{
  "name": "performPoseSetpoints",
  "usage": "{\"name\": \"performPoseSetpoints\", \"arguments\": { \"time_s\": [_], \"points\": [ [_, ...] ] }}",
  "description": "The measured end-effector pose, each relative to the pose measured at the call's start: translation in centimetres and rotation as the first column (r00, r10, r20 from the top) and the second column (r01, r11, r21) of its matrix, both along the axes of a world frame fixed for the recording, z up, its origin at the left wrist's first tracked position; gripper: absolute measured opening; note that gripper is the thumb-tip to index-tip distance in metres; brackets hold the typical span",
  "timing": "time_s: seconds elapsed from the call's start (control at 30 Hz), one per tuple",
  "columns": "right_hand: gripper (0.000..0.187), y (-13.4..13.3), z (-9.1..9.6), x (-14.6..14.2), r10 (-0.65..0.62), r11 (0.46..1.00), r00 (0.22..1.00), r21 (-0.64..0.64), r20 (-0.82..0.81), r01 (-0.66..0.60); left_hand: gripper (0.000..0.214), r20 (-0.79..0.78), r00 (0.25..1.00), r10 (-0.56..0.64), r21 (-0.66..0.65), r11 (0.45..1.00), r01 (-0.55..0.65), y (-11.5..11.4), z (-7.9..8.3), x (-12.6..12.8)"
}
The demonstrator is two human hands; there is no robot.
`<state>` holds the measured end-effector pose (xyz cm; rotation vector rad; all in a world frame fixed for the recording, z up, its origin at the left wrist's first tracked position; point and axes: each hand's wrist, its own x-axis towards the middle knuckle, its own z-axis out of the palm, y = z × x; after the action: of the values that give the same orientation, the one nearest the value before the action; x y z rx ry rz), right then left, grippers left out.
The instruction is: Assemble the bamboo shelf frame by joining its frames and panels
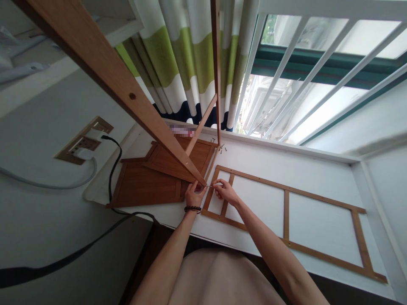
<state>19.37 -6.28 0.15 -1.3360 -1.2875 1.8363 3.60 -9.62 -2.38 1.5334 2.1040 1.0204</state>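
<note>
My left hand (195, 195), with a dark beaded bracelet on its wrist, is closed around the bottom end of a long wooden post (132, 99). That post belongs to an upright frame, joined by a crossbar (202, 123) to a second post (217, 72). Close by on the right, my right hand (225, 190) pinches a thin metal rod (209, 186); its exact kind is too small to tell. The rod points at the post's foot. Reddish-brown wooden panels (149, 184) lie overlapping to the left of my hands. A flat ladder-like wooden frame (286, 214) lies to the right.
Several small screws (223, 148) lie on the white ledge (254, 152) near the far post. A black cable (110, 178) runs from the wall socket (84, 142) past the panels. Striped curtains (190, 55) and a barred window (305, 76) stand behind; a shelf (117, 31) juts out upper left.
</note>
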Motion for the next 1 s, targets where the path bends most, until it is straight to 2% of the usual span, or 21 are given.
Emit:
{"name": "performPoseSetpoints", "arguments": {
  "time_s": [0.1, 0.2, 0.27, 0.33, 0.37, 0.43, 0.5, 0.53, 0.63, 0.73, 0.83, 1.0],
  "points": [
    [0.035, -0.1, -0.2, -0.2, -0.051, 0.987, 0.989, -0.161, -0.14, 0.028, 0.029, 0.013, 1.0, 0.011, -0.003, 1.0, -0.011, -0.1, 0.1, 0.1],
    [0.037, -0.2, -0.2, 0.2, -0.054, 0.986, 0.97, -0.165, -0.238, 0.014, 0.034, 0.101, 0.995, 0.015, -0.018, 1.0, -0.013, -0.1, 0.5, 0.1],
    [0.037, -0.2, -0.1, 0.7, -0.026, 0.99, 0.961, -0.138, -0.277, -0.013, 0.036, 0.246, 0.969, -0.019, -0.051, 0.998, 0.032, 0.0, 0.9, -0.2],
    [0.04, -0.3, 0.1, 1.1, 0.022, 0.993, 0.955, -0.108, -0.295, -0.056, 0.04, 0.45, 0.891, -0.054, -0.074, 0.992, 0.098, 0.1, 1.3, -0.7],
    [0.042, -0.4, 0.2, 1.2, 0.043, 0.993, 0.954, -0.096, -0.298, -0.075, 0.041, 0.546, 0.837, -0.039, -0.073, 0.993, 0.094, 0.1, 1.5, -0.9],
    [0.042, -0.5, 0.3, 1.3, 0.058, 0.994, 0.952, -0.076, -0.301, -0.084, 0.038, 0.686, 0.723, 0.078, -0.09, 0.996, -0.022, 0.2, 2.0, -1.6],
    [0.039, -0.7, 0.3, 1.2, 0.044, 0.996, 0.956, -0.06, -0.29, -0.064, 0.025, 0.762, 0.601, 0.242, -0.164, 0.969, -0.182, 0.3, 2.4, -2.1],
    [0.037, -0.8, 0.2, 1.1, 0.032, 0.998, 0.961, -0.052, -0.276, -0.048, 0.018, 0.784, 0.54, 0.306, -0.218, 0.95, -0.222, 0.4, 2.6, -2.3],
    [0.036, -0.8, 0.0, 0.8, 0.012, 1.0, 0.98, -0.023, -0.198, -0.017, 0.02, 0.828, 0.394, 0.399, -0.367, 0.917, -0.156, 1.1, 3.2, -2.4],
    [0.039, -0.6, -0.2, 0.5, -0.016, 1.0, 0.994, -0.009, -0.111, 0.015, 0.021, 0.849, 0.275, 0.451, -0.444, 0.892, -0.089, 2.0, 3.5, -2.0],
    [0.039, -0.2, -0.3, 0.3, -0.087, 0.995, 0.988, -0.062, -0.125, 0.08, 0.017, 0.858, 0.2, 0.474, -0.467, 0.88, -0.083, 2.7, 3.4, -1.7],
    [0.03, 0.5, -0.6, 0.3, -0.231, 0.93, 0.949, -0.337, -0.217, 0.149, 0.013, 0.875, 0.16, 0.458, -0.47, 0.882, 0.046, 2.8, 3.2, -1.9]
  ]
}}
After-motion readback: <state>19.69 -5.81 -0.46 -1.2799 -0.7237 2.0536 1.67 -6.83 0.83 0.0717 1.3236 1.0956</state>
